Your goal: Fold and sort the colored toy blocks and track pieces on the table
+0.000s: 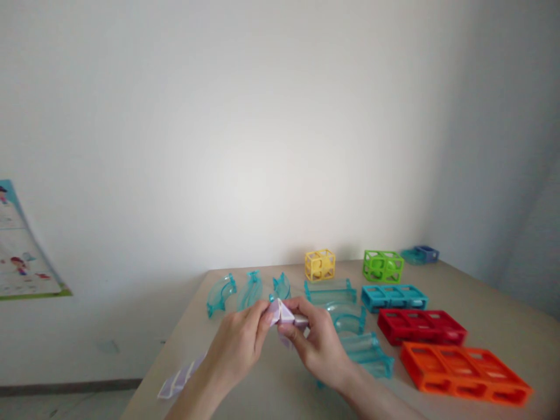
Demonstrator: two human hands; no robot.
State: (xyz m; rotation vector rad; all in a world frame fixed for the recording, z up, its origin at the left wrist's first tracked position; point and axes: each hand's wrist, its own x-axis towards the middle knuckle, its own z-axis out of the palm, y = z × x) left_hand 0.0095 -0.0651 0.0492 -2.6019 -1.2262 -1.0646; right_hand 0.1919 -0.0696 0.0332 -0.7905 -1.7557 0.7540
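Observation:
Above the middle of the table, both hands grip a lilac-and-white snake puzzle (286,315) made of triangular wedges. My left hand (245,332) pinches its left end between thumb and fingers. Closed around the right part is my right hand (312,332), whose fingers cover some of the wedges. A second lilac-and-white striped piece (179,379) lies on the table by my left forearm, which partly hides it; I cannot tell whether it is the same kind.
Clear teal track pieces (249,291) lie beyond and right of my hands. Farther back stand a yellow cube frame (319,265) and a green frame (382,266). Teal (394,297), red (421,326) and orange (464,373) frames line the right. A wall rises behind the table (490,315).

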